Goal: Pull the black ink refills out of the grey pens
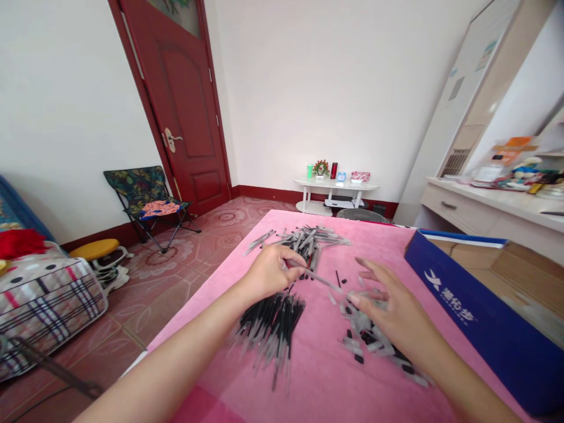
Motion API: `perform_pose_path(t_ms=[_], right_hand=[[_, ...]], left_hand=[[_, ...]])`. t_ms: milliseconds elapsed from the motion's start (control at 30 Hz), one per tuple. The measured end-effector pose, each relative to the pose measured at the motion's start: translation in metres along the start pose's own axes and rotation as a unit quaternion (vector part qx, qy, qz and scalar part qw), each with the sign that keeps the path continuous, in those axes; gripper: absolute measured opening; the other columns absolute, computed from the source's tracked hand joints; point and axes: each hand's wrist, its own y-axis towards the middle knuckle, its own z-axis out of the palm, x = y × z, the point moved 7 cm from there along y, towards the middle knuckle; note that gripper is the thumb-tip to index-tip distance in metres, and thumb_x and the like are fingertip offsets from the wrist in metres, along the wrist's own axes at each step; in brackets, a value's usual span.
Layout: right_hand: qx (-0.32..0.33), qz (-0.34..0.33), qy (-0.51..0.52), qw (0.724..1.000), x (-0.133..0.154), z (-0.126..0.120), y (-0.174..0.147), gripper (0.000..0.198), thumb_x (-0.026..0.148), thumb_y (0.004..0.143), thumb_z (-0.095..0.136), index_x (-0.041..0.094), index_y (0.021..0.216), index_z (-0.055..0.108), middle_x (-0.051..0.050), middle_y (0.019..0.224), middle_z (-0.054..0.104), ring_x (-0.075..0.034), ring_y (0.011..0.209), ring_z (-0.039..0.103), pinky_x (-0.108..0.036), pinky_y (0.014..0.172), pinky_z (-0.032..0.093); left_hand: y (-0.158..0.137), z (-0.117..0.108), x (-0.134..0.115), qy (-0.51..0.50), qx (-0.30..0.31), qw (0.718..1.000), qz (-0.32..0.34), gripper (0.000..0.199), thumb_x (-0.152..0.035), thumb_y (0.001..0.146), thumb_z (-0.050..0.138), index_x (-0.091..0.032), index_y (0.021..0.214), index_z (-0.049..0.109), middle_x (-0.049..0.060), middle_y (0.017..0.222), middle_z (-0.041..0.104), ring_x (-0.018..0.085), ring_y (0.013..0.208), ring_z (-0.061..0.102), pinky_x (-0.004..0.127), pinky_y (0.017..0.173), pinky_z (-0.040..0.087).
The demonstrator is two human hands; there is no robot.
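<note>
My left hand (278, 271) pinches a thin, translucent grey pen refill (324, 280), which slants down to the right. My right hand (382, 296) hovers beside the refill's far end, its fingers apart and the thumb close to the tip; I see nothing gripped in it. Below my left hand lies a fanned bundle of black refills (275, 317) with clear ends. Behind it is a pile of grey and black pen parts (308, 238). Under my right hand are scattered short clear caps with black pieces (370, 335), partly hidden by that hand.
A pink cloth covers the table (326, 376). At the right edge stands an open blue cardboard box (467, 299). Beyond are a low white stand (337, 185), a folding chair (147, 200), a red door (180, 88) and a white counter (493, 202).
</note>
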Motion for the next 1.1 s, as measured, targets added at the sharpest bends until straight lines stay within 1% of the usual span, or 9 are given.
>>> perform_pose_path(t_ms=[133,233,400,500,567,700,833,967,1100], right_hand=[[0.141,0.007,0.045,0.989,0.009,0.022,-0.011,0.029,0.036,0.077,0.051,0.017,0.097,0.061,-0.006,0.087,0.063,-0.019,0.079,0.059,-0.033,0.073,0.047],[0.207,0.042,0.145,0.966,0.016,0.034,-0.018,0.034,0.04,0.083,0.041,0.015,0.068,0.058,-0.001,0.058,0.056,-0.012,0.052,0.053,-0.024,0.052,0.043],[0.191,0.141,0.361,0.902,0.026,0.049,-0.028,0.037,0.05,0.078,0.047,0.014,0.071,0.053,0.004,0.053,0.044,-0.006,0.041,0.038,-0.02,0.042,0.032],[0.219,0.183,0.461,0.84,0.036,0.061,-0.039,0.035,0.05,0.078,0.047,0.016,0.075,0.051,0.006,0.054,0.04,-0.003,0.038,0.029,-0.02,0.045,0.032],[0.236,0.196,0.479,0.823,0.04,0.065,-0.043,0.032,0.05,0.079,0.047,0.017,0.079,0.05,0.008,0.053,0.036,-0.003,0.037,0.023,-0.02,0.045,0.033],[0.239,0.169,0.365,0.884,0.038,0.061,-0.037,0.036,0.051,0.081,0.04,0.017,0.073,0.049,0.008,0.047,0.033,-0.004,0.035,0.022,-0.02,0.04,0.029],[0.169,0.051,0.061,0.982,0.039,0.046,-0.03,0.034,0.041,0.082,0.037,0.018,0.06,0.05,0.002,0.045,0.042,-0.01,0.041,0.039,-0.022,0.044,0.028],[0.142,-0.012,-0.222,0.964,0.03,0.037,-0.031,0.029,0.029,0.079,0.042,0.019,0.055,0.054,-0.003,0.053,0.057,-0.015,0.052,0.051,-0.025,0.051,0.027],[0.083,0.021,-0.325,0.942,-0.004,0.009,-0.012,0.03,0.036,0.08,0.04,0.023,0.063,0.061,-0.005,0.064,0.064,-0.019,0.06,0.058,-0.025,0.05,0.028]], left_hand=[[0.0,0.011,-0.025,-0.124,0.024,0.992,-0.013,0.017,-0.026,0.065,0.066,-0.013,0.076,0.067,0.002,0.067,0.063,0.01,0.058,0.053,0.02,0.055,0.04],[0.001,0.014,-0.029,-0.258,0.015,0.965,-0.041,0.03,-0.032,0.063,0.069,-0.012,0.084,0.065,0.002,0.065,0.06,0.009,0.056,0.051,0.02,0.055,0.04],[-0.01,0.042,-0.045,-0.419,0.04,0.907,-0.031,0.033,-0.036,0.071,0.063,-0.015,0.095,0.064,0.007,0.092,0.061,0.014,0.081,0.054,0.024,0.074,0.042],[-0.021,0.069,-0.046,-0.516,0.071,0.852,-0.057,0.031,-0.037,0.072,0.061,-0.013,0.092,0.064,0.005,0.074,0.06,0.009,0.06,0.052,0.02,0.06,0.042],[-0.027,0.08,-0.041,-0.563,0.045,0.821,-0.083,0.029,-0.037,0.072,0.061,-0.012,0.085,0.063,0.001,0.061,0.056,0.006,0.047,0.045,0.017,0.048,0.036],[-0.031,0.087,-0.038,-0.588,0.004,0.802,-0.104,0.025,-0.033,0.072,0.062,-0.009,0.073,0.062,0.004,0.061,0.059,0.007,0.047,0.048,0.018,0.045,0.036],[-0.021,0.064,-0.023,-0.605,-0.071,0.781,-0.141,0.019,-0.028,0.07,0.065,-0.01,0.07,0.06,0.004,0.066,0.062,0.01,0.053,0.055,0.022,0.054,0.045],[-0.012,0.004,0.02,-0.623,-0.264,0.724,-0.138,0.012,-0.022,0.072,0.064,-0.013,0.072,0.057,0.001,0.074,0.064,0.015,0.08,0.063,0.029,0.079,0.048],[-0.01,0.003,0.037,-0.612,-0.201,0.741,-0.189,0.016,-0.027,0.074,0.062,-0.015,0.085,0.058,0.003,0.083,0.065,0.017,0.082,0.064,0.031,0.078,0.05]])
